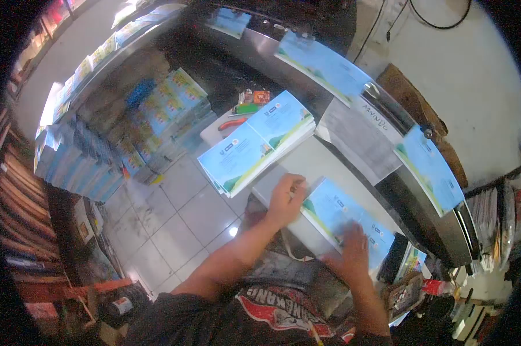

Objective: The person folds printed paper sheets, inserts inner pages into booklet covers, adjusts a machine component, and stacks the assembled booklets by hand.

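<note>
A blue printed sheet (333, 203) with a green and yellow lower border lies on the pale work surface in front of me. My left hand (287, 199) is at the sheet's left end, fingers curled in; whatever is between them, if anything, is hidden. Flat over the right part of the sheet lies my right hand (353, 251), fingers stretched out and slightly blurred. Left of my hands, a stack of similar blue printed sheets (255, 141) rests on the same surface, its edges a little uneven.
More blue sheets (324, 63) lie along the dark metal bar, beside a grey paper with handwriting (361, 135). Orange-handled pliers (233, 123) lie behind the stack. Tall piles of printed sheets (79, 158) stand at left near the tiled floor (182, 216). A black block (392, 258) sits at right.
</note>
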Tool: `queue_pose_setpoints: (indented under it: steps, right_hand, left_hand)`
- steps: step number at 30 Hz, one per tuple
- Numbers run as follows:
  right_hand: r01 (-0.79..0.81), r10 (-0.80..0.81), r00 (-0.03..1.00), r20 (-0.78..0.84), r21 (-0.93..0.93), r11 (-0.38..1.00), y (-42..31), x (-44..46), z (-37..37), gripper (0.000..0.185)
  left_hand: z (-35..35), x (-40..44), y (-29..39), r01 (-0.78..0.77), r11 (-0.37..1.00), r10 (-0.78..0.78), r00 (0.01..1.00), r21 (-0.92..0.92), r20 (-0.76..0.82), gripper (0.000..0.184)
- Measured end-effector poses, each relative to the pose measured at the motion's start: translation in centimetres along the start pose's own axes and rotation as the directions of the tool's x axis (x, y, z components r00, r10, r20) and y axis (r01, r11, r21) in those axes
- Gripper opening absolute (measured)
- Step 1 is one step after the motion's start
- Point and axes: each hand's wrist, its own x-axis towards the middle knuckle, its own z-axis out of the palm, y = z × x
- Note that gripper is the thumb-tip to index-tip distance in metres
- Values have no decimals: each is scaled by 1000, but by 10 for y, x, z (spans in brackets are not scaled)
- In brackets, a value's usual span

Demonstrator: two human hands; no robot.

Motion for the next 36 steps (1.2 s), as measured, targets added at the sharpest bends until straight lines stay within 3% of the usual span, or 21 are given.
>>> queue_pose_setpoints:
  steps: [6, 10, 13, 14, 15, 16, 17, 18, 19, 20, 21, 22, 24, 27, 29, 31, 32, 33, 34, 35, 36]
  right_hand:
    - [32, -26, 989, 148, -38, 999, -2, -17, -2, 73]
    - [-152, 87, 963, 256, 247, 957, 12, -4, -44, 42]
    - [-253, 254, 967, -21, 27, 967, 70, 1, -71, 26]
    - [-285, 295, 939, -176, 83, 955, 90, 11, -94, 25]
    - [-560, 557, 824, -103, -9, 828, 122, 13, -123, 25]
    - [-459, 493, 754, -434, 188, 868, 154, 14, -133, 28]
    - [-257, 370, 595, -713, 268, 929, 184, 15, -144, 33]
    - [-373, 206, 480, -853, 14, 928, 177, 25, -175, 36]
    - [-376, 207, 478, -854, 14, 926, 194, 31, -180, 36]
    - [-359, 62, 518, -853, -151, 921, 228, 36, -185, 37]
    - [-333, -82, 557, -827, -313, 890, 256, 39, -186, 38]
    - [-333, -84, 555, -828, -313, 889, 275, 37, -173, 38]
    - [-358, 373, 733, -568, 143, 923, 301, 34, -134, 40]
    - [-414, 394, 798, -456, 61, 908, 284, 28, -105, 38]
    - [-407, 419, 827, -376, 115, 906, 227, 30, -99, 36]
    - [-399, 406, 884, -233, 77, 914, 158, 41, -75, 43]
    - [-308, 351, 910, -222, 207, 928, 118, 46, -68, 49]
    - [-158, 169, 961, -219, 68, 985, 110, 45, -38, 57]
    - [-190, 189, 982, 22, 211, 959, 75, 44, -37, 75]
    - [-64, 62, 997, 53, 39, 997, 63, 35, -7, 93]
    - [-65, 71, 968, 239, -33, 997, 43, 29, -1, 101]
  left_hand:
    - [0, 1, -4, 30, 999, -32, 999, -45, -29, 21]
    - [-1, 0, -3, 14, 1000, -14, 1000, -11, -5, 21]
    - [-2, 0, -10, 24, 997, -26, 999, -78, -26, 20]
    - [-1, 1, -12, 24, 993, -29, 999, -117, -40, 20]
    - [-1, 1, -10, 23, 993, -28, 999, -118, -43, 20]
    - [-1, 1, -7, 9, 996, -13, 999, -92, -41, 20]
    - [0, 1, -5, -4, 998, 2, 999, -64, -37, 20]
    - [0, 1, -4, -4, 998, 2, 999, -67, -35, 20]
    - [1, 1, -3, -11, 999, 9, 999, -51, -41, 19]
    - [1, 2, -2, -20, 999, 19, 999, -34, -48, 19]
    - [2, 1, -4, -22, 999, 20, 999, -35, -47, 19]
    - [2, 0, -5, -15, 999, 14, 999, -33, -51, 19]
    - [1, 2, -6, -13, 999, 11, 998, -31, -66, 19]
    - [0, 3, -4, 2, 1000, -3, 998, -23, -59, 19]
    - [0, 1, -5, -17, 1000, 18, 998, 21, -52, 18]
    - [3, 2, -9, -15, 1000, 15, 999, -8, -46, 18]
    - [4, 1, -13, -10, 999, 8, 998, -33, -58, 18]
    - [5, 0, -20, 10, 999, -12, 998, -51, -54, 18]
    - [5, 0, -18, 8, 999, -10, 999, -50, -47, 18]
    - [4, 0, -15, 15, 999, -17, 999, -49, -40, 18]
    - [1, 1, -13, 24, 999, -26, 999, -45, -39, 18]
